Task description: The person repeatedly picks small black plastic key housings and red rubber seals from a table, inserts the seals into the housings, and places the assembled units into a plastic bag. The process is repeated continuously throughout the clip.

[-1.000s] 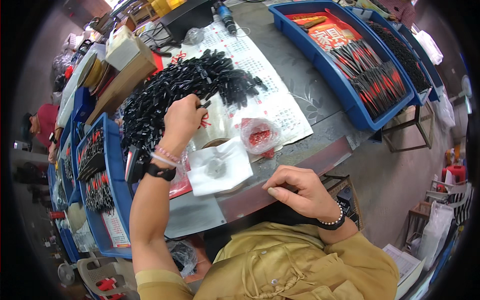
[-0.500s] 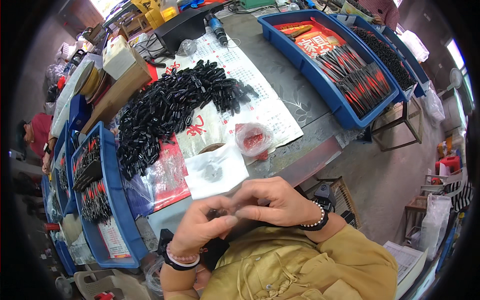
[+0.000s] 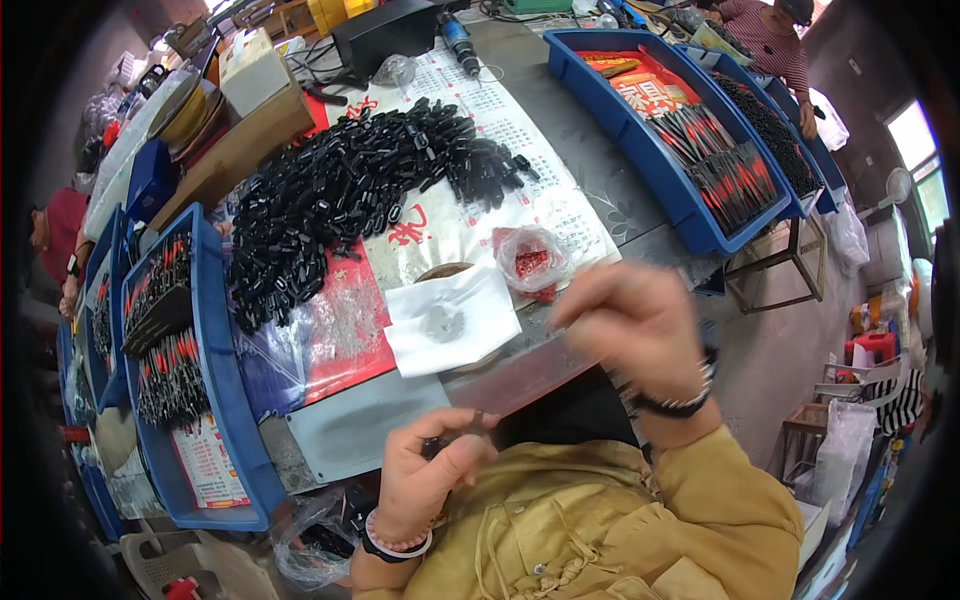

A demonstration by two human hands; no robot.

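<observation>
Close to my body at the table's front edge, my left hand [image 3: 432, 468] is closed around a small dark piece [image 3: 478, 422], mostly covered by the fingers. My right hand [image 3: 640, 325] is raised over the table's front right edge, its fingers bent and smeared by motion. Just beyond it lies a clear plastic bag [image 3: 513, 243] with tiny red bits inside. Between the hands and the pile is a white cloth or paper [image 3: 450, 322] with a grey smudge, lying over a round brown-rimmed thing. A big heap of glossy black oblong pieces [image 3: 340, 190] spreads across the table.
Blue trays [image 3: 222, 400] of black-and-red slender parts stand at left, and another such tray [image 3: 632, 140] stands at right. A blue power screwdriver [image 3: 459, 47] lies at the back beside a black box [image 3: 385, 38]. Co-workers [image 3: 765, 35] are at both sides.
My hands, together before, have parted. The right has moved right and up toward the plastic bag; the left stays low with the dark piece. The view has shifted slightly.
</observation>
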